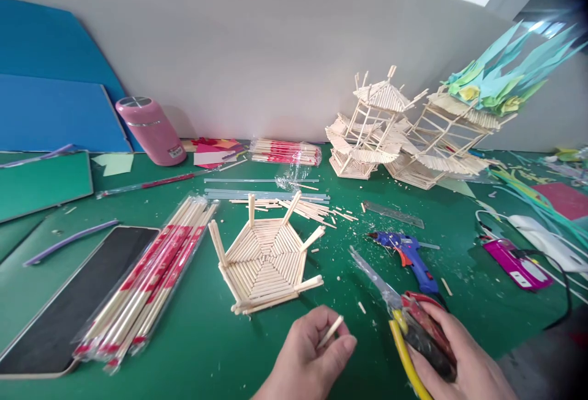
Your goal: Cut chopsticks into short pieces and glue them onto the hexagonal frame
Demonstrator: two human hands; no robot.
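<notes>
My left hand (312, 354) pinches a short wooden stick (331, 330) between thumb and fingers, low in the middle of the view. My right hand (454, 357) is wrapped round the red and yellow handles of a pair of cutters (404, 317), whose metal blades point up and left over the table. Just beyond both hands lies a hexagonal roof piece (266, 259) made of glued sticks, with posts sticking out at its corners.
A blue glue gun (408, 253) lies right of the roof piece. Wrapped chopstick bundles (147, 283) lie at the left beside a dark tablet (68, 308). Loose cut sticks (303, 207), a metal ruler (395, 215), stick pagoda models (390, 130) and a pink canister (149, 130) stand farther back.
</notes>
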